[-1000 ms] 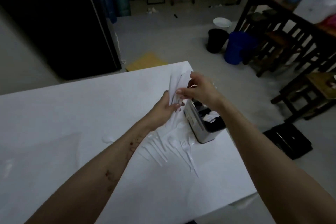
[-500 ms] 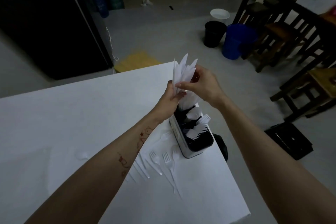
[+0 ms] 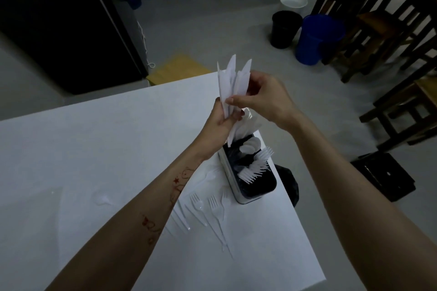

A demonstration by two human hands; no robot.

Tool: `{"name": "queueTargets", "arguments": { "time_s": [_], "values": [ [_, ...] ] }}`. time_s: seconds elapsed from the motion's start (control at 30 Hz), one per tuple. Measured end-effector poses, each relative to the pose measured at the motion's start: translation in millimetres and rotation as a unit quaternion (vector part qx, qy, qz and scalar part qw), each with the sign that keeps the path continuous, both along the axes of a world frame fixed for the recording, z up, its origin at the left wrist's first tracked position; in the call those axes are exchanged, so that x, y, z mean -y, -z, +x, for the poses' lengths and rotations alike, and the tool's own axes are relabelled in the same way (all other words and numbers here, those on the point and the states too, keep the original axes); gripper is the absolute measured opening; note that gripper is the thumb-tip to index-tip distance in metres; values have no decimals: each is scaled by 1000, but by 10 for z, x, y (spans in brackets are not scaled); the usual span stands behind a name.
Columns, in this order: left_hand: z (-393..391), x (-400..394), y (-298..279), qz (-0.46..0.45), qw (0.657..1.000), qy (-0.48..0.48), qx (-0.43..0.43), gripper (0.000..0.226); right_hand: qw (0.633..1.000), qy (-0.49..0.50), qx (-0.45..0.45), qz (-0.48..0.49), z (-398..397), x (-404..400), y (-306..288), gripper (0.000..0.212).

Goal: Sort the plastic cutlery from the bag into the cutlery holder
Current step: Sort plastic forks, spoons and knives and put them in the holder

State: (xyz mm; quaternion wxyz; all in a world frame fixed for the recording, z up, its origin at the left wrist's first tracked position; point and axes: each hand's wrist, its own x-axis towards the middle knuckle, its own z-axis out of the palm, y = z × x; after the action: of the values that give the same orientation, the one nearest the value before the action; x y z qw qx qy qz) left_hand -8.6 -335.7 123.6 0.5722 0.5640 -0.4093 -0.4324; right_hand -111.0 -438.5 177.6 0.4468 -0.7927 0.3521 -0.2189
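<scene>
Both hands on a bundle of knives, held above the holder.

My left hand [image 3: 221, 120] grips the lower part of the knives [image 3: 233, 82], fingers curled round them; my right hand [image 3: 262, 97] pinches the same bundle higher up, thumb toward me, blade tips fanned upward past my fingers. Directly below the grip stands the holder [image 3: 246, 196] near the table [image 3: 94, 149] edge, with spoons [image 3: 250, 146] in its middle and forks [image 3: 255, 168] in the section nearer me. Loose forks [image 3: 212, 208] lie on the table under my left forearm, just beside the holder.
</scene>
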Motion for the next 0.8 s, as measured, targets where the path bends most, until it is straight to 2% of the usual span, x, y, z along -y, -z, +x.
{"name": "queueTargets", "arguments": {
  "time_s": [0.2, 0.43, 0.6, 0.8],
  "values": [
    [-73, -12, 88, 12, 999, -33, -1, 37, 1000, -4, 2, -15, -39, -39, 66, 46],
    [-75, -15, 116, -4, 998, -57, 3, 34, 998, -18, -3, -52, -26, -65, 68, 40],
    [-183, -126, 308, 14, 995, -83, 55, 29, 999, -50, -6, -18, -104, -177, 176, 37],
    [-259, -172, 468, 40, 988, -91, 118, 33, 997, -80, -2, 11, -115, -303, 155, 70]
  ]
}}
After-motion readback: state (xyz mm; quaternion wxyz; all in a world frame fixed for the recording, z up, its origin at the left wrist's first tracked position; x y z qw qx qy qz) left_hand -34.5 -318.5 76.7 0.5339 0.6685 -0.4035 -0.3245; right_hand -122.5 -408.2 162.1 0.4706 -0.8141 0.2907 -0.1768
